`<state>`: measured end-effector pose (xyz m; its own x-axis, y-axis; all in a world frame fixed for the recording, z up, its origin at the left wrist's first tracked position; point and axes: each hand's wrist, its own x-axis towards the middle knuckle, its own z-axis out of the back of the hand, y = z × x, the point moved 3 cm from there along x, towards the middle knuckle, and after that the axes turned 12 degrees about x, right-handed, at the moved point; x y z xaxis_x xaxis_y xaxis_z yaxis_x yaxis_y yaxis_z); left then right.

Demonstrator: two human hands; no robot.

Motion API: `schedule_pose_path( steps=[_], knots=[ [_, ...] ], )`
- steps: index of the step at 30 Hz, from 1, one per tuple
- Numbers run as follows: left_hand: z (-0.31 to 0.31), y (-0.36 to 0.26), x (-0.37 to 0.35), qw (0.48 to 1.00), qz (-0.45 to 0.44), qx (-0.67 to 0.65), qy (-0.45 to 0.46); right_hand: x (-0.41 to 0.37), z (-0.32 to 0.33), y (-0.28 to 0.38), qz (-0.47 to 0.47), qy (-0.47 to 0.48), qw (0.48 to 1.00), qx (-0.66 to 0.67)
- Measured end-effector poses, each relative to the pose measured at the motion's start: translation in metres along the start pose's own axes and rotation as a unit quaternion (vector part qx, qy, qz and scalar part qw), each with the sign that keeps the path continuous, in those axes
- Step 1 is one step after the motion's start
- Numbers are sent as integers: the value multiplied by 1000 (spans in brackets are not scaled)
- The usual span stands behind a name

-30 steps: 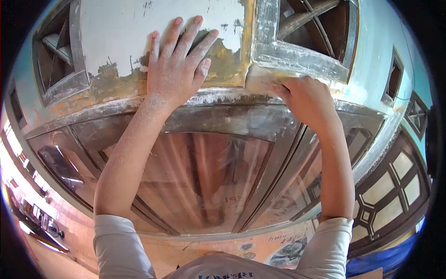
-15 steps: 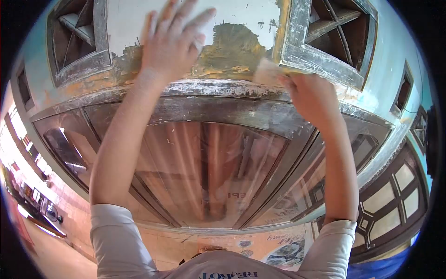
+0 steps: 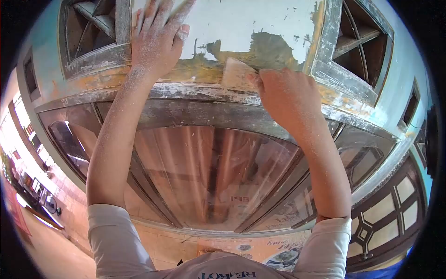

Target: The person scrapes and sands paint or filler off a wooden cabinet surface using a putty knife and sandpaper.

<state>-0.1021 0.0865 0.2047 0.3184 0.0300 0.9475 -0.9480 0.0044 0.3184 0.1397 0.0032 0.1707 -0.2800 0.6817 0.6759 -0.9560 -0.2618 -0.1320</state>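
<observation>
My left hand [image 3: 157, 44] lies with spread fingers against the white, peeling wall panel [image 3: 223, 23], dusted with pale powder. In my right hand [image 3: 290, 93] is a scraper [image 3: 238, 74], gripped by its handle, which the fingers mostly hide. Its wide, flat blade points left and rests on the brownish, bared strip [image 3: 200, 72] along the panel's lower edge. Above the right hand, a larger patch of stripped surface [image 3: 272, 46] has ragged paint around it. Just below runs a worn wooden ledge [image 3: 200, 91] with flaking white paint.
Lattice vent openings [image 3: 360, 42] flank the panel on both sides. Under the ledge are dark-framed glass panes [image 3: 204, 172] with reflections. A panelled door [image 3: 390, 218] stands at the lower right. A fan [image 3: 52, 204] shows far off at the left.
The scraper in my right hand has moved left along the lower strip. My left hand has also shifted left on the panel. The whole view has turned slightly.
</observation>
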Motion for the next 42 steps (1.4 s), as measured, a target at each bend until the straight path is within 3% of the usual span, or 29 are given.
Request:
schedule_pose_path(
  steps=[2, 7, 9, 21, 25, 27, 28, 29, 31, 36, 42],
  knots=[
    [1, 1, -1, 1000, 0, -10, 2, 9, -5, 8, -1, 43, 999, -25],
    [-6, 7, -5, 999, -1, -43, 9, 12, -5, 17, -5, 8, 1000, -1],
    [-15, 7, -6, 994, -18, -41, -98, 13, -4, 21, -12, 13, 1000, -4],
    [-15, 6, -10, 993, -15, -49, -108, 10, -3, 32, -46, 31, 997, -47],
    [-8, 6, -9, 994, -13, -39, -105, -4, -1, 9, -84, 12, 996, -29],
    [0, 5, -7, 1000, -7, -18, 20, -13, -7, -3, -120, 21, 992, -22],
    [-4, 3, -9, 999, -13, -26, 16, -19, -13, -10, -107, -13, 994, -16],
    [-8, 4, -12, 998, -19, -39, -44, -26, -17, -17, -96, -49, 994, -11],
    [-14, 5, -14, 991, -30, -67, -112, -44, -27, -35, -130, -52, 990, -2],
    [-8, -18, -23, 998, 0, -19, -52, -88, -34, -94, -235, -49, 970, 36],
    [4, -108, -10, 997, -54, -61, 11, -126, -18, -187, -313, -48, 948, 27]
  ],
)
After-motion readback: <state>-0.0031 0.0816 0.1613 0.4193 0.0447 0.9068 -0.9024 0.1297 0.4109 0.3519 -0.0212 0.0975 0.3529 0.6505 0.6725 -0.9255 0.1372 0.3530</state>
